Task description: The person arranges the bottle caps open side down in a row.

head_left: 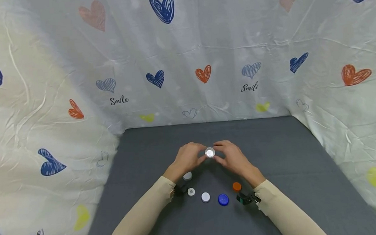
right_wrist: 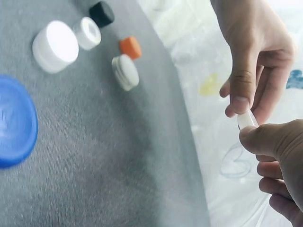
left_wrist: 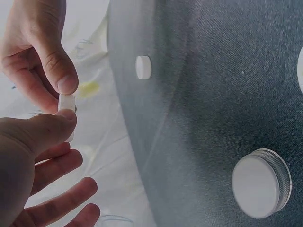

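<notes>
A small round white bottle cap [head_left: 210,152] is held up between my two hands, its flat face toward the head camera. My left hand [head_left: 187,156] pinches its left edge, thumb on the near side. From the other side my right hand [head_left: 233,156] pinches it with thumb and fingers. Seen edge-on in the left wrist view, the cap [left_wrist: 67,101] shows a finely ridged side, with both thumbs on it. The right wrist view shows the cap [right_wrist: 246,120] partly covered by the thumbs.
On the dark grey cloth [head_left: 157,140] lie a blue cap [head_left: 223,199], an orange cap [head_left: 237,187] and several white caps [head_left: 205,197], nearer me than my hands. A ridged white cap [left_wrist: 255,187] lies below the left wrist. White heart-printed fabric [head_left: 171,44] surrounds the surface.
</notes>
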{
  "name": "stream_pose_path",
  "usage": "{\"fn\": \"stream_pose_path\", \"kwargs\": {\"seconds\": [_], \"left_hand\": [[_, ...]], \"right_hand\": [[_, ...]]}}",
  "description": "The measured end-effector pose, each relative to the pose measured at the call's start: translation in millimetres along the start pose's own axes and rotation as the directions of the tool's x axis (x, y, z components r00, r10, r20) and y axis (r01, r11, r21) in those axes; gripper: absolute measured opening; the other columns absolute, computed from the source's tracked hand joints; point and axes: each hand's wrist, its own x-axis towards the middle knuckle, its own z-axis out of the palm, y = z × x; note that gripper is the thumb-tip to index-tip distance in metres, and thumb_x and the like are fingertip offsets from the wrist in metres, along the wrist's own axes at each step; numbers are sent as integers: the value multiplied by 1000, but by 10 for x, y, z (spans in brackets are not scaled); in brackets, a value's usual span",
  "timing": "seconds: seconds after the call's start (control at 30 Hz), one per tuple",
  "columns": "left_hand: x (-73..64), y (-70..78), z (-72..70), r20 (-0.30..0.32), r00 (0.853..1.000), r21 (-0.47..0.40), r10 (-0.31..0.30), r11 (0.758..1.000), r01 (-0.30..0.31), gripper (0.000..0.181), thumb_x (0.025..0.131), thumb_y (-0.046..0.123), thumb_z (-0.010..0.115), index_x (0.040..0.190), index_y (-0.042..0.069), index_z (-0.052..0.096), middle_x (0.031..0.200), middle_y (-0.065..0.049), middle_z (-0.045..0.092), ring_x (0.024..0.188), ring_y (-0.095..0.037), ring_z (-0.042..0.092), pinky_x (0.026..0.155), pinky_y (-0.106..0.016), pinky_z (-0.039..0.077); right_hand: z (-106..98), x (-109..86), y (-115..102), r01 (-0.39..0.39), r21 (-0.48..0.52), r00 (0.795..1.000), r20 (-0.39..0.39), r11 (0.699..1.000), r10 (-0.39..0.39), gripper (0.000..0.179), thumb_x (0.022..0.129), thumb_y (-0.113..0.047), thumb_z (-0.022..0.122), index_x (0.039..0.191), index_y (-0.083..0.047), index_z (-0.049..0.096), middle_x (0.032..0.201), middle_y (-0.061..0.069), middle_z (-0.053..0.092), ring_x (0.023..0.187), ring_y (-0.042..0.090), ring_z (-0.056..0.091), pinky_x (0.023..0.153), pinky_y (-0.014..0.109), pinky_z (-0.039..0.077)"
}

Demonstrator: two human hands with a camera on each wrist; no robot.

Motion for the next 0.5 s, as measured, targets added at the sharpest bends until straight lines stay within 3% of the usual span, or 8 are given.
{"fn": "stream_pose_path", "kwargs": {"seconds": [0.5], "left_hand": [[-309,79,-251,-163,986,-14,47,999,-50,31,87,37,79,115,23,75,109,9,75,99,-15,68,85,-34,57]], "right_hand": [[-109,-58,-272,111,43,987,-122,993,-105,35,85,-24,82,116,-10,74,125,8,67,119,25,60,94,47,54]]}}
